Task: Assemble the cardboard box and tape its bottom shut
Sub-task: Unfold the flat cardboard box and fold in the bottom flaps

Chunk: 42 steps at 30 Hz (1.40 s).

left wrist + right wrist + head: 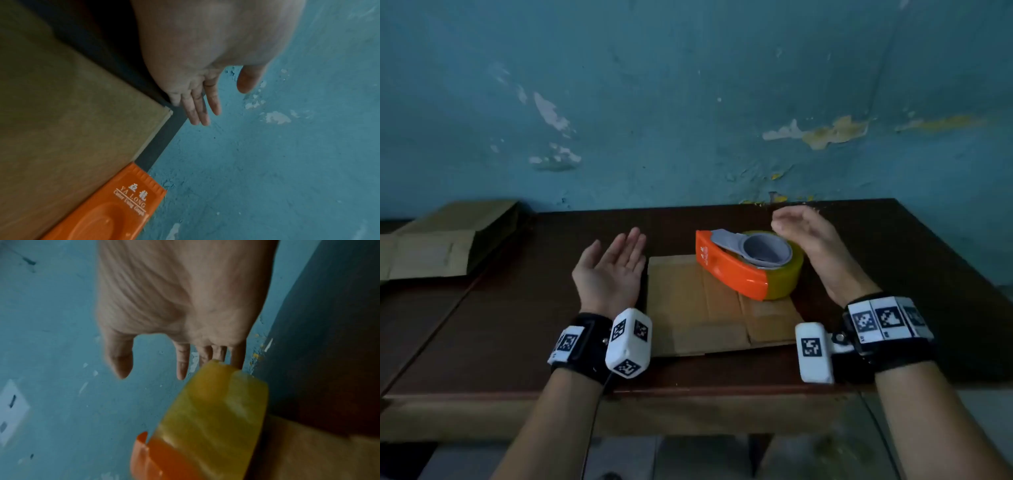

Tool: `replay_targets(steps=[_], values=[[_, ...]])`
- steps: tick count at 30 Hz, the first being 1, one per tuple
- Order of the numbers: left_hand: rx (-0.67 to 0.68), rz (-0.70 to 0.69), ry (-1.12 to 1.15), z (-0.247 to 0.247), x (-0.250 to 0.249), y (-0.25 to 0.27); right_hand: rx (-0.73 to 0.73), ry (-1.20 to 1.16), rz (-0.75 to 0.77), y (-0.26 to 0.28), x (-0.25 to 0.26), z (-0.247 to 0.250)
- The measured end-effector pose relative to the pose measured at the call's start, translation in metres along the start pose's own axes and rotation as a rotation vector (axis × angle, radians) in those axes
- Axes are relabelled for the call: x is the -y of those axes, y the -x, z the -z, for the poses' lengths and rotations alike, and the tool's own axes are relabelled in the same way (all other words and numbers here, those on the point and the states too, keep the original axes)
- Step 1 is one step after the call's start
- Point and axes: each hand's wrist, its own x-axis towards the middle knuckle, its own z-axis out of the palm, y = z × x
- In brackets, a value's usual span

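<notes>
A flattened cardboard box [698, 308] lies on the dark wooden table [517, 325] in front of me. An orange tape dispenser [732, 277] with a yellowish tape roll [787, 277] sits on its far right part. My left hand [613, 267] hovers just left of the box, palm turned inward, fingers straight, holding nothing. My right hand [808, 240] hovers to the right of the roll, fingers relaxed and blurred, gripping nothing. The left wrist view shows the box [72, 121], the dispenser [115, 207] and straight fingers [199, 110]. The right wrist view shows the tape roll [216, 415] below the spread fingers [182, 365].
A stack of more flattened cardboard [438, 246] lies at the far left, on a neighbouring surface. A peeling blue wall [688, 102] rises right behind the table. The table's front edge [619, 394] runs just under my wrists.
</notes>
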Motion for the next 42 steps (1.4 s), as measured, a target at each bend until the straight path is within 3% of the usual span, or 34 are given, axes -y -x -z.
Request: replay_targets(steps=[5, 9, 16, 28, 33, 36, 39, 42], values=[[-0.031, 0.037, -0.075, 0.005, -0.009, -0.007, 0.175, 0.25, 0.006, -0.008, 0.007, 0.001], [-0.023, 0.092, -0.262, 0.001, -0.022, -0.007, 0.286, 0.387, -0.011, -0.012, 0.009, -0.001], [-0.044, 0.077, -0.453, -0.007, -0.017, -0.007, 0.354, 0.501, -0.042, -0.014, 0.006, 0.001], [-0.082, 0.064, -0.596, -0.017, -0.005, -0.01, 0.37, 0.625, -0.115, -0.011, 0.006, 0.002], [-0.032, 0.192, -0.491, -0.017, -0.011, -0.011, 0.306, 0.661, -0.093, -0.012, 0.007, -0.001], [0.014, 0.262, -0.648, -0.019, -0.006, -0.011, 0.297, 0.654, -0.095, -0.013, 0.008, -0.005], [-0.075, 0.123, -0.934, -0.015, 0.006, -0.015, 0.269, 0.65, -0.082, -0.013, 0.011, -0.009], [-0.082, 0.042, -1.001, -0.012, 0.002, -0.019, 0.214, 0.642, -0.097, -0.013, 0.014, -0.006]])
